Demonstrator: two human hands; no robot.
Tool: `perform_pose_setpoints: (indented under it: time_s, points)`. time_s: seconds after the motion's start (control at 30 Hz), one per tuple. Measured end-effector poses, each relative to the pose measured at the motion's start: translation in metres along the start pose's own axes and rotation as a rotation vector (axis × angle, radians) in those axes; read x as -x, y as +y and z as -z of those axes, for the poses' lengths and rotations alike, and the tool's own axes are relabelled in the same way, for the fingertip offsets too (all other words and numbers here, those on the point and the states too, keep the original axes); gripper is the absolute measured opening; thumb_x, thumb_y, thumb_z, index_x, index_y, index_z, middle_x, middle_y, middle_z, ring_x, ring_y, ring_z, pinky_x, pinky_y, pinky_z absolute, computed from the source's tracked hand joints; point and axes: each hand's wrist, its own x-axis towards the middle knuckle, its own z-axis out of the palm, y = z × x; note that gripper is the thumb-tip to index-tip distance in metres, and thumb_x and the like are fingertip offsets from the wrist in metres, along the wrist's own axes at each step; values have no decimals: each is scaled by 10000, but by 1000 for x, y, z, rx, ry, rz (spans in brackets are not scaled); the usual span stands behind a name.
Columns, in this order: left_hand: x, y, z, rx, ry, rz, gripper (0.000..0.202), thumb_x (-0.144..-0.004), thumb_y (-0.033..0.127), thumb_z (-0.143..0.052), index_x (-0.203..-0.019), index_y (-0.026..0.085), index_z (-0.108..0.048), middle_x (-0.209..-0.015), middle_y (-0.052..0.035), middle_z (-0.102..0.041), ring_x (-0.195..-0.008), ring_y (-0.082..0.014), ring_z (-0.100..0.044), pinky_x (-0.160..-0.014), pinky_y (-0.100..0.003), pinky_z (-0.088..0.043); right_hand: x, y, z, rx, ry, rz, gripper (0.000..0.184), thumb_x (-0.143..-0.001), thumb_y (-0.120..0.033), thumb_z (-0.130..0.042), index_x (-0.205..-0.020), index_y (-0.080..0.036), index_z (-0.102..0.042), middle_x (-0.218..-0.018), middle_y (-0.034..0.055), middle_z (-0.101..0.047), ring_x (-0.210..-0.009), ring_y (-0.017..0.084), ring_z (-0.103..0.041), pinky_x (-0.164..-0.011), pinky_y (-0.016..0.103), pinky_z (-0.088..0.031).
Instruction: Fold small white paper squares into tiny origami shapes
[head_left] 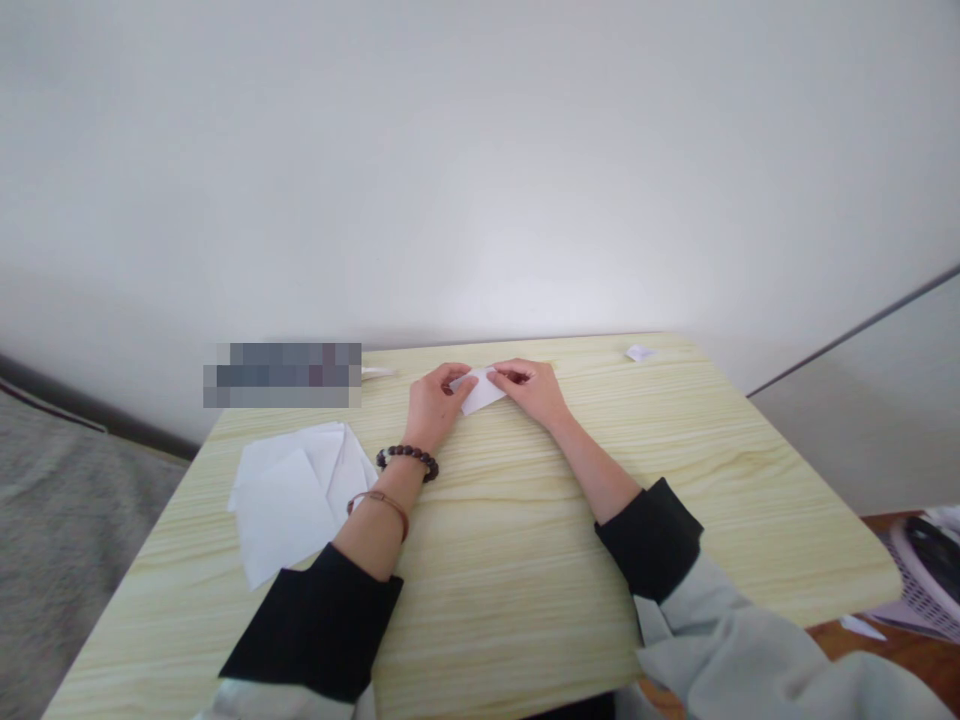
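Observation:
Near the far side of the table, a small folded piece of white paper (pixel 484 391) is held between both hands. My left hand (pixel 437 402) pinches its left side, thumb on top. On the upper right, my right hand (pixel 531 388) grips the paper between thumb and fingers. Parts of the paper's edges are hidden under the fingers. Beside my left forearm lies a loose pile of white paper sheets (pixel 289 505), overlapping one another.
The pale wood-grain table (pixel 510 600) stands against a white wall (pixel 480 170). A small folded white paper piece (pixel 640 353) lies at the back right. A blurred-out patch covers something at the back left. A pink basket (pixel 919 580) stands on the floor at right.

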Motion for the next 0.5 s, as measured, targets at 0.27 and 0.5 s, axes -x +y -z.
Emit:
perform_pose_setpoints:
  time_s: [0.27, 0.5]
  points:
    - [1, 0, 0, -366, -67, -205, 256, -821, 335, -572, -1000, 221, -715, -994, -63, -676, -991, -249, -532, -904, -380, -395, -3, 2, 0, 245, -91, 72, 122, -781, -229, -641, -824, -174, -741, -703, 29, -664, -604, 112, -525, -622, 246, -400]
    - [5, 2, 5, -547, -69, -183, 255, -868, 364, -525, -1012, 284, -719, -1030, -70, -621, -1019, -276, -480, -852, -428, -365, -4, 7, 4, 242, -197, 188, 197, -818, -156, -594, -929, -213, -746, -834, 35, -666, -647, 99, -547, -633, 225, -416]
